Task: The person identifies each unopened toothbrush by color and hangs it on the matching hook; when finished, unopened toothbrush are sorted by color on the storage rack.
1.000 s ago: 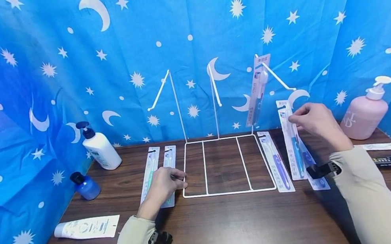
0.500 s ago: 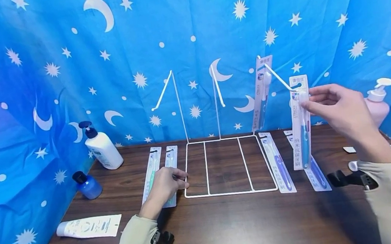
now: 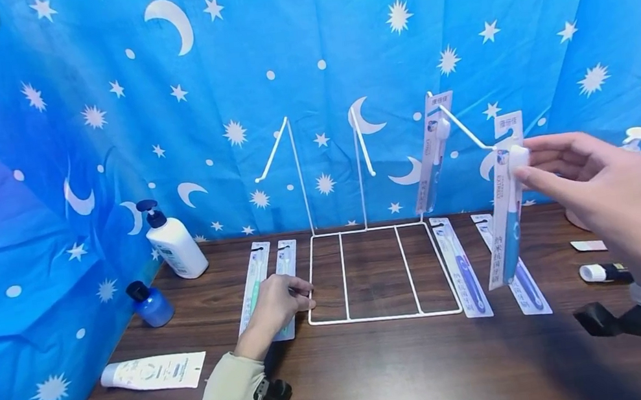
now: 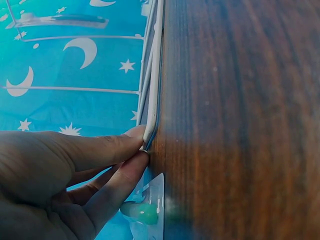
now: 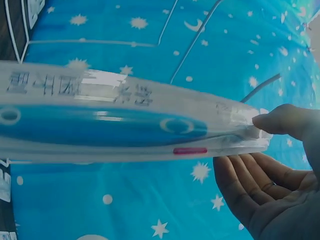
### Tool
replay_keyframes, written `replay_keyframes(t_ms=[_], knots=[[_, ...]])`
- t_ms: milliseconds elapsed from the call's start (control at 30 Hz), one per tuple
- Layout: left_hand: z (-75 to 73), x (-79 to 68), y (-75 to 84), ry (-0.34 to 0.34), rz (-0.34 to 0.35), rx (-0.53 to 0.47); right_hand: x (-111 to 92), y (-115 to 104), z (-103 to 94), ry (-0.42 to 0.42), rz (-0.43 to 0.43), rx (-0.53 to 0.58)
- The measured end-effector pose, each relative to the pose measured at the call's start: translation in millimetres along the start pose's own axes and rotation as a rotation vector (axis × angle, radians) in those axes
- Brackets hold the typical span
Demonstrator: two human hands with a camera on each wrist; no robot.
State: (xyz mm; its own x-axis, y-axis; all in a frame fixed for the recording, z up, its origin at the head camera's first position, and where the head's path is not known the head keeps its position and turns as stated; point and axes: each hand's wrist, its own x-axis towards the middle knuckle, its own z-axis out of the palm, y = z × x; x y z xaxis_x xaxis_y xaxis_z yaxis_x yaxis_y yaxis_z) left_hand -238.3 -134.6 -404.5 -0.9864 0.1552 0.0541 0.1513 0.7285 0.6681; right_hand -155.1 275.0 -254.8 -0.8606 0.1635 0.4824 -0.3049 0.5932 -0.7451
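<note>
My right hand (image 3: 601, 187) pinches a packaged blue toothbrush (image 3: 504, 226) near its top, holding it upright in the air. The slotted top of that pack is by the front tip of the right hook (image 3: 468, 129) of a white wire rack (image 3: 386, 317). Further back on the same hook hangs another packaged toothbrush (image 3: 430, 156). My left hand (image 3: 275, 306) pinches the rack's base wire (image 4: 154, 95) at its left side. Two green toothbrush packs (image 3: 254, 278) lie beside that hand, one partly covered by it. Right of the rack lie a purple toothbrush pack (image 3: 464, 269) and a blue toothbrush pack (image 3: 532, 292).
At left stand a white pump bottle (image 3: 177, 247) and a blue bottle (image 3: 152, 307), with a white tube (image 3: 153, 372) lying in front. At right are a white-capped black tube (image 3: 604, 272) and a pump bottle (image 3: 638, 135) mostly behind my hand. A starry curtain (image 3: 223, 54) backs the table.
My right hand has lifted the blue toothbrush pack off the table, then moved it right and toward me by the hook tip. My left hand stays on the rack.
</note>
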Motion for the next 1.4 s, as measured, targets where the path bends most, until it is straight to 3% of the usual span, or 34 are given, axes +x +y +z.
replay_keyframes(t_ms=[367, 767, 1033, 1400], knots=[[-4.3, 3.9, 2.7, 0.003, -0.007, 0.018, -12, -18, -5.0, -0.01, -0.083, -0.071], [-1.5, -2.7, -1.1, 0.01, 0.007, 0.021, -14, -22, 9.3, -0.036, -0.108, 0.001], [1.3, 0.0, 0.1, 0.029, 0.05, 0.029, -5, -15, 22.1, -0.05, -0.158, 0.104], [1.6, -0.3, -0.7, 0.012, 0.028, 0.027, 22, 0, 46.6, 0.048, -0.183, 0.071]])
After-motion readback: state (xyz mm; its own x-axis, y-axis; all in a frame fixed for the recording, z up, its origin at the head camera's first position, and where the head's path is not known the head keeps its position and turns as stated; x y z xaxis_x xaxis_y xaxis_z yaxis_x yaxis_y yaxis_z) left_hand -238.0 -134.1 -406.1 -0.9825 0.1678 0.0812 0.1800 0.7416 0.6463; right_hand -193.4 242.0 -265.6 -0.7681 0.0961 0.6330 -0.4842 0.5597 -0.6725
